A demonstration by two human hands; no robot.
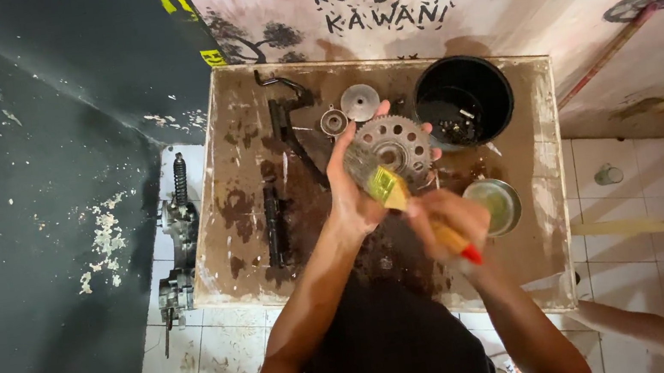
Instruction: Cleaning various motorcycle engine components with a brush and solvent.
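My left hand holds a round toothed metal gear up over a stained wooden table. My right hand grips a paintbrush with a yellow ferrule and a red-tipped handle. Its bristles rest against the left side of the gear. Both hands are over the middle of the table, just in front of a black bucket.
A small metal bowl sits right of my hands. A metal disc, a small ring part and dark metal parts lie on the table. An engine assembly lies on the tiled floor at left. Another person's arm shows at lower right.
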